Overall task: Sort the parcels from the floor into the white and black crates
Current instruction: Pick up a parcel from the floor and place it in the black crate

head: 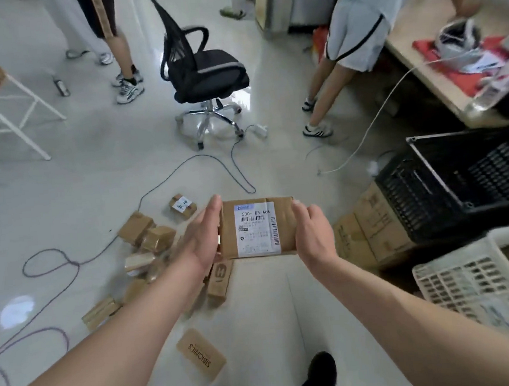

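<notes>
Left hand lies flat against the near-left edge of the brown cardboard parcel, fingers straight and pressing inward. Your right hand curls round the opposite edge, so that side has a real grip and the left is only a press. The parcel is up in the air between your palms, over the floor, with its white shipping label facing you and readable.

Off to your right sits the black crate, tilted on top of some cardboard cartons. The white crate is nearer to you and lower. You look to be at the reading step, with the crate choice to follow.

Watch that left side: a flat palm can let the parcel slide out if you swing right quickly. The black crate leans on those cartons, so a hard drop against its rim could shift it. Underfoot you have the loose parcels at your left, a small printed box by your shoe and a dark cable looping across the tiles. Any of these could trip you if you step while your eyes are on the label.
</notes>
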{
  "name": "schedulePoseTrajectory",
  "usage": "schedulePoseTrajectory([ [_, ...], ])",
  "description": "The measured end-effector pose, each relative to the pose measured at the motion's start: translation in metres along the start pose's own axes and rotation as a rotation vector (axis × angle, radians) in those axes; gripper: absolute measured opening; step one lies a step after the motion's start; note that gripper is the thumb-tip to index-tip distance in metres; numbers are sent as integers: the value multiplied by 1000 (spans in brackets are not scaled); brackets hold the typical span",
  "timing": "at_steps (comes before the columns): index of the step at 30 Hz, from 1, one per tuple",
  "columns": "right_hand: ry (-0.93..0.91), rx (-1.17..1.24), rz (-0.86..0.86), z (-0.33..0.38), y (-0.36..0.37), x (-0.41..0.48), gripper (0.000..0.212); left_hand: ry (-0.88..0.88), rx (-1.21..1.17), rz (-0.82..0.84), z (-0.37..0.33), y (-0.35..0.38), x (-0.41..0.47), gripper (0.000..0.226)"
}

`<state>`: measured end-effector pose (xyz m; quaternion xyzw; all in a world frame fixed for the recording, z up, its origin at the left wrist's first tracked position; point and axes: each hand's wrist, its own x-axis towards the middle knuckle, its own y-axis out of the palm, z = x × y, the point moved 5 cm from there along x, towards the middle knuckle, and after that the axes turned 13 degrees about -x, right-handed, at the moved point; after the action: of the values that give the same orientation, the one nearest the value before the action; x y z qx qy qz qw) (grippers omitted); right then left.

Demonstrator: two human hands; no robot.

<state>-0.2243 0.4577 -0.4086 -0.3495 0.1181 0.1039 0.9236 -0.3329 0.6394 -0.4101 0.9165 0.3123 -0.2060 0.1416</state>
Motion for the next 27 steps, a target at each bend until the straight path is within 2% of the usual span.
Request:
schedulePoseTrajectory([
  [5,36,65,-80,-33,-89,38,50,15,84,95,-23,107,3,44],
  [16,52,111,-213,-103,-273,123,44,43,203,241,-40,334,22,54],
  [21,83,159,-270,-125,-324,155,44,73,271,363,-49,411,29,49],
  [27,166,191,-345,-150,-365,197,44,52,304,541,-54,494,63,58],
])
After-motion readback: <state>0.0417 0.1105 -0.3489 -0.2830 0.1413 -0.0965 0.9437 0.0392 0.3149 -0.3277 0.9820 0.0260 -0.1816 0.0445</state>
